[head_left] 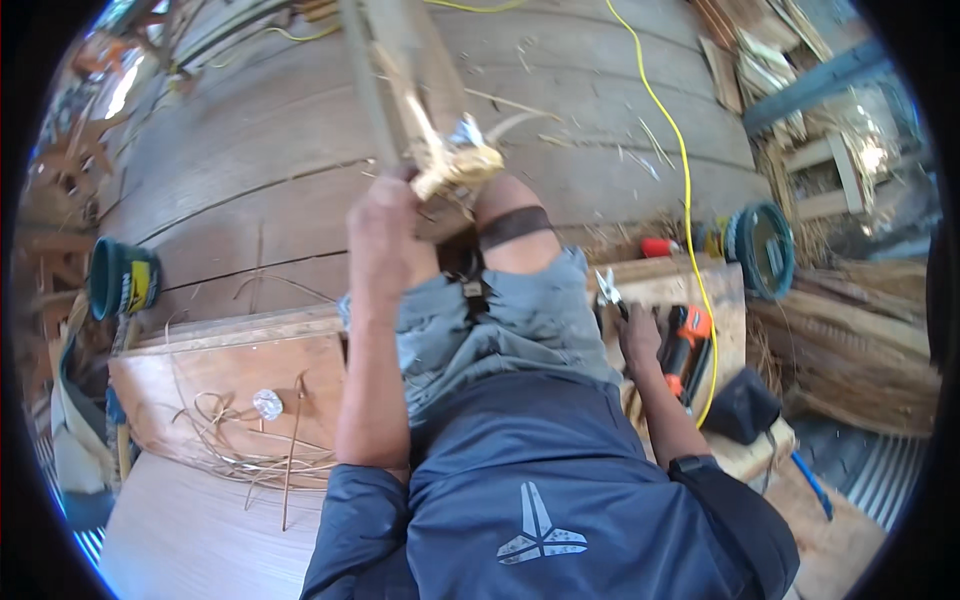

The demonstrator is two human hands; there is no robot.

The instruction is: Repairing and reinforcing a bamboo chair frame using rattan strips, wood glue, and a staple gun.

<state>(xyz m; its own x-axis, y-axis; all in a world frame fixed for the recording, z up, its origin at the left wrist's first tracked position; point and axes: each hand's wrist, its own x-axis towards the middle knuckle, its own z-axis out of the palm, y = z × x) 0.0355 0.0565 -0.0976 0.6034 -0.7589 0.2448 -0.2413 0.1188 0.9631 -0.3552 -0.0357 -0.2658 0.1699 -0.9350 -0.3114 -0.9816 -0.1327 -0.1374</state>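
My left hand [385, 215] is raised over my left knee, closed on a long pale wooden piece [355, 70] with a knot of tan strips [460, 165] near its lower end; the grip is blurred. A small bluish bit shows by the knot. My right hand [640, 335] is down beside my right thigh, its fingers round the dark handles of pliers [608, 288] with silver jaws. Just right of it an orange and black tool [692, 330] lies on a wooden board [728, 285].
Green buckets [125, 280] [760, 250] stand either side. A yellow cord [685, 170] crosses the plank floor [250, 150]. Loose strips [230, 430] and a crumpled clear object [267, 404] lie on the left board [160, 390]. Wood pieces [830, 330] and a black pouch [745, 400] are at right.
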